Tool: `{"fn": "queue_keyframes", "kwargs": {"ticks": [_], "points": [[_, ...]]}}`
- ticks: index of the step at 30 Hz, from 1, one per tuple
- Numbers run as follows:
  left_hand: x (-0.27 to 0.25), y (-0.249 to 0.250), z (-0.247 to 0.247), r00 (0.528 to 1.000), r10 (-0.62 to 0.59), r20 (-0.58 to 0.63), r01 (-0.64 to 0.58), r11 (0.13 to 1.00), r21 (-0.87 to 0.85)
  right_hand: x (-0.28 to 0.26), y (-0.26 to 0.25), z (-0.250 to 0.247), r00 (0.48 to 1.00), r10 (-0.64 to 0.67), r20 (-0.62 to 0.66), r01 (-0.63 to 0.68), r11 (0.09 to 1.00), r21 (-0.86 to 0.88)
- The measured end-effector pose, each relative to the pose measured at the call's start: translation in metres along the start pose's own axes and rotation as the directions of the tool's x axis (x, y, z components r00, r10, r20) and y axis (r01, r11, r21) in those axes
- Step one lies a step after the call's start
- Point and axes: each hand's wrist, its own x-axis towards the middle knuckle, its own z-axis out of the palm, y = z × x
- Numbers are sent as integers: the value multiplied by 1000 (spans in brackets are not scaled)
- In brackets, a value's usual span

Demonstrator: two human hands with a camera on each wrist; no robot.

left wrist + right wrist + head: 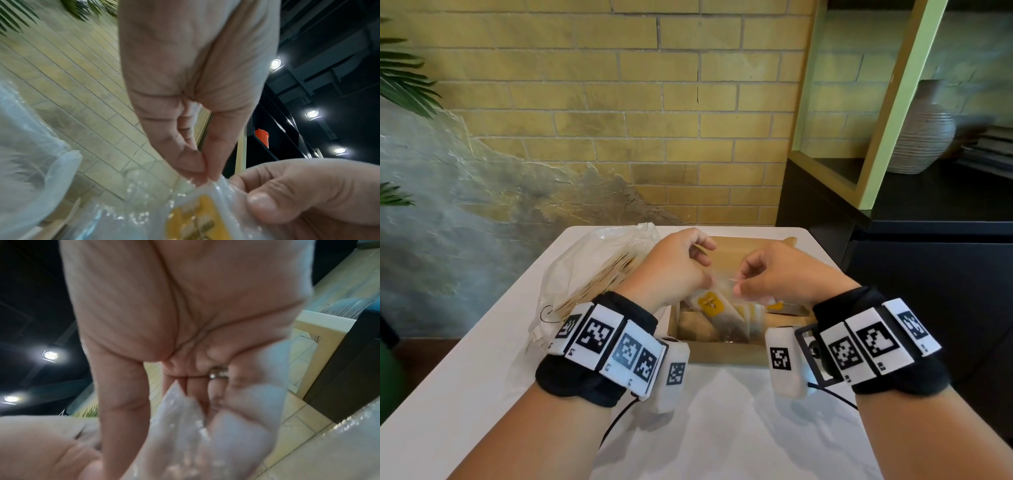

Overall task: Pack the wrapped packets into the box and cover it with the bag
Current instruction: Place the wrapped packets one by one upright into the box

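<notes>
A brown cardboard box (726, 353) sits open on the white table (722, 428), with several clear wrapped packets standing in it. Over the box, both hands hold one clear packet with a yellow label (710, 303). My left hand (681, 263) pinches its top edge between thumb and forefinger; the pinch on the clear packet (197, 219) shows close up in the left wrist view. My right hand (774, 270) pinches the same top edge from the right, its fingers curled; the clear wrap (185, 426) fills the right wrist view. A clear plastic bag (592, 270) holding more packets lies left of the box.
The table stands against a yellow brick wall (619, 102). A dark cabinet (928, 274) with a green-framed shelf and a ribbed vase (924, 133) stands to the right. Palm leaves (400, 78) hang at the far left. Bare table surface lies in front of the box.
</notes>
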Motion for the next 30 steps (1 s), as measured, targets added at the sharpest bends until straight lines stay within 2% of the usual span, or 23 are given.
{"fn": "queue_keyframes", "kwargs": {"ticks": [6, 9, 12, 15, 17, 20, 25, 30], "points": [[-2, 4, 8, 997, 74, 31, -75, 997, 37, -4, -8, 9, 996, -67, 53, 70, 996, -61], [-2, 5, 7, 996, 95, 2, -95, 995, -8, -1, -6, 7, 997, -75, -23, 74, 996, -45], [-1, 4, 4, 994, 82, -71, -84, 996, -30, 0, -3, 0, 980, -77, -185, 75, 997, -18], [1, 0, 0, 994, 7, -112, -9, 1000, -16, 0, -1, -7, 940, -56, -336, 96, 990, 102], [2, -2, 0, 997, -40, -59, 40, 999, 6, -1, -1, -9, 927, -26, -374, 115, 969, 218], [1, -3, 3, 999, -38, 11, 37, 998, 42, -1, -3, -9, 921, -9, -389, 140, 940, 311], [0, -2, 2, 1000, -4, 15, 6, 994, -107, -4, -5, -11, 923, -6, -385, 181, 890, 418], [-1, -2, -2, 999, 43, 13, -41, 990, -134, -7, -3, -15, 919, 20, -394, 195, 846, 496]]}}
